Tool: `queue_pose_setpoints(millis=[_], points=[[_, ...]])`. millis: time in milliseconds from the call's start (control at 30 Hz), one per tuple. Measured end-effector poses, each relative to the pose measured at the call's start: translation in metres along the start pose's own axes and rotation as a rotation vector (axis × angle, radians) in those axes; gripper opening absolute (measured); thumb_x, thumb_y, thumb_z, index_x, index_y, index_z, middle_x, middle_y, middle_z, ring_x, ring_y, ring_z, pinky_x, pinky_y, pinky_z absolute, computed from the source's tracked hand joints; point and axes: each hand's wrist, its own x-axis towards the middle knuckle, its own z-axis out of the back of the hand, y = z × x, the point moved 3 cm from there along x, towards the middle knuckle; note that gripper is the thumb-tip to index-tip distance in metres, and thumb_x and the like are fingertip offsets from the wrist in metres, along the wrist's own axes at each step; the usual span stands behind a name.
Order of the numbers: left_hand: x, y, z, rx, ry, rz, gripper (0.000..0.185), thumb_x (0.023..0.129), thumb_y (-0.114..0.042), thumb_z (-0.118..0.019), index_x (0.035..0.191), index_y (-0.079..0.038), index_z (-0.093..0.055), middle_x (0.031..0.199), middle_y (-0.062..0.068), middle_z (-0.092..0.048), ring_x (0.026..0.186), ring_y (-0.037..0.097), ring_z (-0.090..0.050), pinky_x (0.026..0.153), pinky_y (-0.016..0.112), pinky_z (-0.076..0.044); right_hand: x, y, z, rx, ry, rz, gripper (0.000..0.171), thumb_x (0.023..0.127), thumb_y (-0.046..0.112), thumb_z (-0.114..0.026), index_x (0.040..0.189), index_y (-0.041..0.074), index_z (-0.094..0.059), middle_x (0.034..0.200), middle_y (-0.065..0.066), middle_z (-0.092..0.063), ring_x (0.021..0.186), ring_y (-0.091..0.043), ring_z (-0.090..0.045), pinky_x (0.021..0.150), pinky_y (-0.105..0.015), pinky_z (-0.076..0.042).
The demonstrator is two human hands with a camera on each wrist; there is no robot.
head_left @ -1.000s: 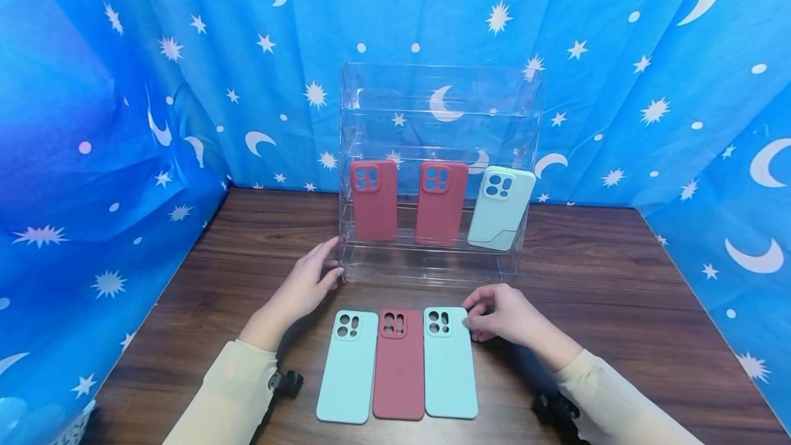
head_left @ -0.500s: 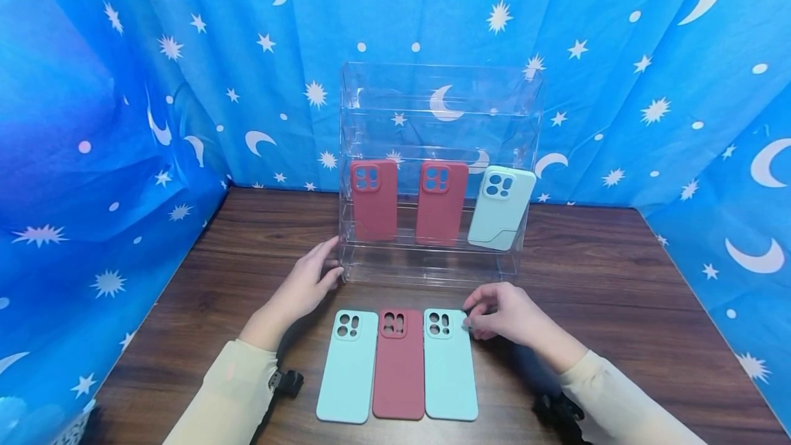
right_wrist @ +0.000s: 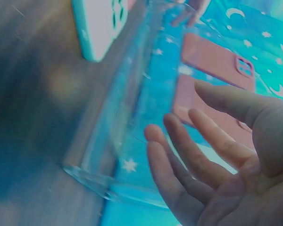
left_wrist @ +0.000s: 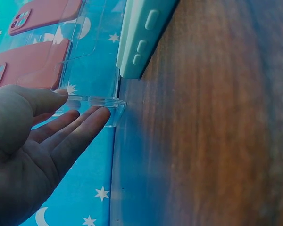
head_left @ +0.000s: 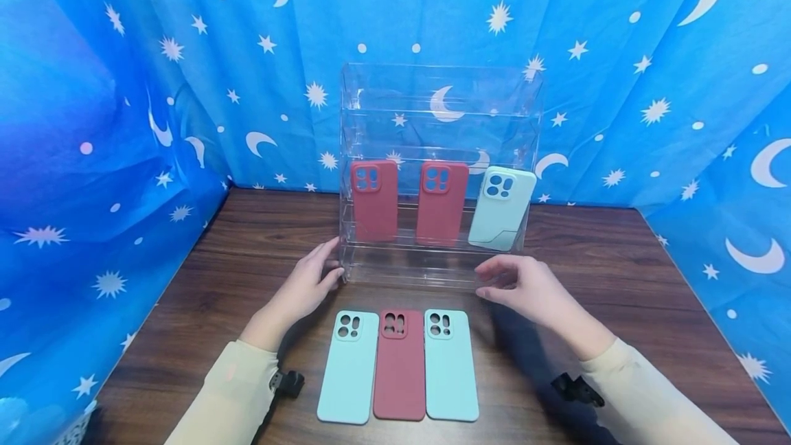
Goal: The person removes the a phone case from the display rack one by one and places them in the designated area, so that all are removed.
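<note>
A clear acrylic tiered stand (head_left: 426,273) holds three phone cases on one tier: a red phone case (head_left: 374,208) at left, another red phone case (head_left: 441,210) in the middle, and a mint phone case (head_left: 502,211), slightly tilted, at right. My left hand (head_left: 304,281) touches the stand's lower left side, fingers extended. Close to the stand's lower right corner is my right hand (head_left: 525,286), holding nothing, its fingers loosely bent and spread in the right wrist view. In front lie a mint case (head_left: 348,380), a red case (head_left: 399,376) and a mint case (head_left: 451,376), side by side.
The dark wooden table (head_left: 618,280) spreads around the stand. A blue curtain (head_left: 432,5) with moons and stars encloses the back and both sides. Black wrist cameras sit at both sleeves. A pale patterned object (head_left: 77,424) shows at the lower left corner.
My right hand has left the corner of the right mint case on the table and moved up and right towards the stand. The left hand and the cases stay put.
</note>
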Motion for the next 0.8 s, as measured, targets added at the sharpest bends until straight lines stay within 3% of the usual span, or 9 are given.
queue_pose_setpoints(millis=[100,233,433,633,800], points=[[0.000,0.000,0.000,0.001,-0.007,-0.006,0.062,0.105,-0.011,-0.059,0.161,-0.006,-0.032,0.154,0.021,-0.047,0.128,0.035,-0.064,0.087,0.023,-0.065,-0.001,0.006,0.016,-0.018,-0.103,0.032,0.029,0.092,0.021,-0.079,0.118,0.013,-0.073,0.106,-0.004,-0.077,0.094,-0.018,-0.073,0.075,-0.026,-0.063],[0.000,0.000,0.000,0.010,-0.017,-0.009,0.061,0.105,-0.010,-0.060,0.160,-0.006,-0.034,0.155,0.020,-0.047,0.126,0.035,-0.065,0.088,0.026,-0.066,-0.002,0.013,0.035,-0.069,-0.302,0.118,0.027,0.092,0.014,-0.079,0.118,0.013,-0.073,0.099,-0.003,-0.078,0.085,-0.016,-0.072,0.070,-0.017,-0.061],[0.000,0.000,-0.003,0.033,-0.009,-0.014,0.061,0.105,-0.011,-0.060,0.160,-0.005,-0.034,0.155,0.020,-0.048,0.126,0.034,-0.066,0.091,0.030,-0.065,-0.005,0.017,0.056,-0.155,-0.566,0.249,0.041,0.086,0.001,-0.081,0.125,0.010,-0.072,0.109,-0.009,-0.073,0.084,-0.018,-0.069,0.069,-0.001,-0.051],[-0.001,0.001,-0.002,0.023,-0.016,-0.010,0.061,0.105,-0.010,-0.060,0.160,-0.005,-0.033,0.155,0.020,-0.047,0.126,0.035,-0.065,0.088,0.026,-0.065,0.010,0.012,0.071,-0.166,-0.699,0.291,0.053,0.086,0.001,-0.080,0.137,0.013,-0.067,0.121,-0.016,-0.063,0.089,-0.024,-0.068,0.072,0.006,-0.043],[0.000,0.001,0.000,0.048,-0.018,-0.005,0.062,0.105,-0.011,-0.060,0.160,-0.006,-0.033,0.156,0.020,-0.047,0.126,0.034,-0.065,0.089,0.028,-0.065,0.023,0.002,0.076,-0.118,-0.743,0.294,0.046,0.088,0.007,-0.081,0.132,0.014,-0.071,0.116,-0.012,-0.066,0.082,-0.008,-0.066,0.068,0.003,-0.047]])
